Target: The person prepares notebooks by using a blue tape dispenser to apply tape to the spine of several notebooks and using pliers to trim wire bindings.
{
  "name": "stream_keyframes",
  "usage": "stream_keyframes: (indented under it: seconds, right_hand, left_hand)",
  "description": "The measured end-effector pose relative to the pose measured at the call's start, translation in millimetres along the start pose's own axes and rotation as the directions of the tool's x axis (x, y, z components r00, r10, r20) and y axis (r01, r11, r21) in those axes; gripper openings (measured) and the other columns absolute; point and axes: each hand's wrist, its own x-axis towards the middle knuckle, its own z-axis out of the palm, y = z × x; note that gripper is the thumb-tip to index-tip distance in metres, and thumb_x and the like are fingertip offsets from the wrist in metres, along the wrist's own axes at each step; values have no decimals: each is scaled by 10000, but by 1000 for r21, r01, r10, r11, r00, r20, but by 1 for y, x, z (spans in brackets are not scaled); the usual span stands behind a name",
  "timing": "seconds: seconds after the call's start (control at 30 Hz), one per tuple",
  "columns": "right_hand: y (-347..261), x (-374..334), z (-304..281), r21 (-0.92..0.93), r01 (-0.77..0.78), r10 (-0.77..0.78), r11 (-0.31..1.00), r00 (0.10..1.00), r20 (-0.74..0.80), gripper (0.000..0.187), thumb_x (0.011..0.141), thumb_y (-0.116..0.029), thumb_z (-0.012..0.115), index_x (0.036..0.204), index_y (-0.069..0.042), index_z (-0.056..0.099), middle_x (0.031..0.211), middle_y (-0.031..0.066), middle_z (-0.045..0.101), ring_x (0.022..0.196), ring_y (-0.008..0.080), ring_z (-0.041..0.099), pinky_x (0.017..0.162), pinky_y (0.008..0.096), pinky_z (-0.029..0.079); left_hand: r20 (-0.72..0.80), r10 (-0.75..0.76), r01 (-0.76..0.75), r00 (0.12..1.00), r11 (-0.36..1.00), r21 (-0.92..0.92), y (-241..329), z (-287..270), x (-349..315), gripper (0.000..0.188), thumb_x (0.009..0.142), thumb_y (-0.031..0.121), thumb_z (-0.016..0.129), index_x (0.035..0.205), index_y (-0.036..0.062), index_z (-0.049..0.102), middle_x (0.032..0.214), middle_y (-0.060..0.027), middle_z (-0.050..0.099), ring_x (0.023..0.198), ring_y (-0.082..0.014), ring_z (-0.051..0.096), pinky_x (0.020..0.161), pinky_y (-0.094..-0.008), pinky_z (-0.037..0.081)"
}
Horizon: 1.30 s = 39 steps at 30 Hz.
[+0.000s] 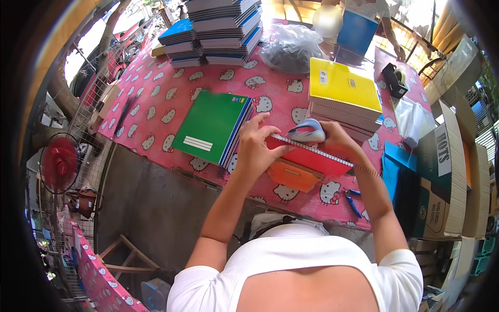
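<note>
A red notebook point(325, 158) is held on edge, tilted, with a row of binding holes along its upper side. At its left end my left hand point(254, 143) pinches the corner between thumb and fingers. My right hand point(338, 139) is closed around a rounded light blue and white handheld tool point(306, 131) against the holed edge; its kind is unclear. A thin wire coil point(366, 169) sticks out past the notebook's right end, by my right wrist. Under the notebook lies an orange block point(293, 176). Cutting pliers point(352, 203) with blue and red handles rest nearby.
Green notebooks point(213, 125) are stacked left of my hands, yellow ones point(345, 86) beyond them. Tall notebook piles point(223, 31) and a plastic bag point(291, 47) stand farther back. A tape dispenser point(395, 80) and cardboard boxes point(442, 192) are at right. Across the table is another person point(387, 31).
</note>
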Motion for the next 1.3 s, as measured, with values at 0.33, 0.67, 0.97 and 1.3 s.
stream_keyframes:
  seconds: [0.33,0.67,0.97,1.3]
  right_hand:
    - [-14,32,8,212,294,-309,932,950,41,559,583,105,664,1123,-37,654,1045,63,690,917,148,639,771,258,515]
    - [4,44,28,-59,-63,69,996,992,101,528,565,-28,717,1088,-27,645,952,71,684,839,153,632,720,322,523]
    - [-29,61,20,-88,-6,14,996,996,91,545,569,-38,730,1104,-41,628,928,112,689,871,168,640,792,325,510]
    - [57,-15,30,-614,-174,147,770,985,-95,509,689,-346,764,1050,-36,584,1115,182,612,1043,361,601,820,448,515]
  left_hand:
    - [-174,36,-42,984,999,-29,-21,-7,-4,450,568,226,892,917,60,662,1198,-149,548,1093,-313,550,865,-411,496]
    - [-180,-201,79,963,847,-525,-43,8,-12,628,670,85,854,1182,40,492,1016,-98,596,914,-166,599,813,-292,493]
    - [-107,-239,97,965,705,-702,-59,-12,-17,352,765,-133,689,1095,-11,664,1074,-89,666,967,-138,634,839,-257,534]
    - [149,-345,286,927,390,-875,-54,-25,-4,178,824,-55,669,997,-13,679,944,-94,691,907,-157,650,849,-286,510]
